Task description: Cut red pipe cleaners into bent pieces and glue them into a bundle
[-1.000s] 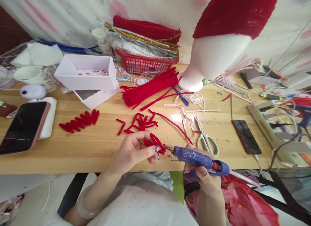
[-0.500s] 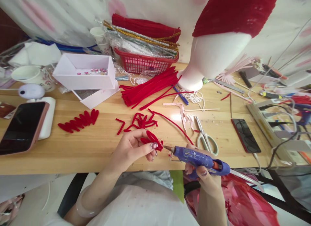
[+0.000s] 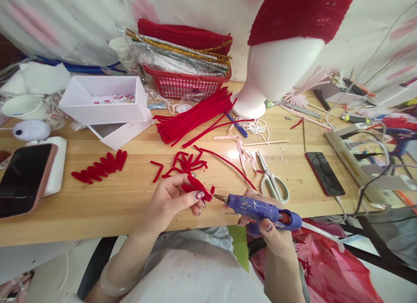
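My left hand (image 3: 176,203) pinches a small bundle of red fuzzy pipe-cleaner petals (image 3: 199,186) between thumb and fingers. Wrapped in my right hand (image 3: 273,233) is a blue hot glue gun (image 3: 257,208), a glue stick (image 3: 322,234) sticking out of its back. The gun's metal nozzle points left and is at the edge of the red piece; whether it touches I cannot tell. Just beyond my left hand lie bent red pipe-cleaner pieces (image 3: 185,163). To the left is a row of finished-looking red petals (image 3: 99,167). White-handled scissors (image 3: 274,184) rest beyond the glue gun.
Long red pipe cleaners (image 3: 195,116) lie before a red basket (image 3: 189,83). A white mannequin head (image 3: 276,72) with a red covering stands behind. A white box (image 3: 104,109) and a phone (image 3: 26,177) are at left; another phone (image 3: 325,173) and a power strip (image 3: 355,164) at right.
The view has shifted slightly, so most things sit a little further left. Both hands keep their holds, with the nozzle still at the red piece's edge.
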Available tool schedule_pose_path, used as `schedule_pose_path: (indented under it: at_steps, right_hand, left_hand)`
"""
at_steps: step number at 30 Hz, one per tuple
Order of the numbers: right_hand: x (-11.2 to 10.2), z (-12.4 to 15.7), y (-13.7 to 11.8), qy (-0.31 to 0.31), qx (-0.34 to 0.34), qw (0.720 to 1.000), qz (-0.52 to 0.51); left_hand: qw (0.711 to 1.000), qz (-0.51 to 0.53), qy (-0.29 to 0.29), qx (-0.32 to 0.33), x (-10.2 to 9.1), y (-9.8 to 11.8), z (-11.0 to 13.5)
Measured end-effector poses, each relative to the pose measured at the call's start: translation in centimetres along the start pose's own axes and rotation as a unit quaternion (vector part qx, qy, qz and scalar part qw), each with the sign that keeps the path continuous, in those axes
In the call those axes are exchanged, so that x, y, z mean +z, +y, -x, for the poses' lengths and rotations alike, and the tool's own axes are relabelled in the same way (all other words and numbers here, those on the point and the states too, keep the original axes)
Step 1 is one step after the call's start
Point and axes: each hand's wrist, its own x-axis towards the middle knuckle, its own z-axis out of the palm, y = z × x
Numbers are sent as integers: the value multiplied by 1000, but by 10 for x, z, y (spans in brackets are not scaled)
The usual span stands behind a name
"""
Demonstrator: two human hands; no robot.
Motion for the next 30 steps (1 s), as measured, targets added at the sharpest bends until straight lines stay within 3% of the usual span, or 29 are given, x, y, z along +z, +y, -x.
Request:
schedule_pose_path:
  at_steps: [11, 18, 24, 30]
  right_hand:
    - [0, 5, 3, 31, 46, 998, 18]
    - [3, 3, 0, 43, 34, 998, 10]
    - [3, -2, -5, 14, 12, 1000, -5]
    - [1, -3, -5, 3, 17, 1000, 9]
  left_hand:
    - [999, -35, 12, -10, -2, 1, 1]
    - [999, -35, 32, -12, 4, 6, 3]
    - [996, -50, 67, -32, 16, 16, 7]
    - [995, -61, 74, -32, 14, 16, 8]
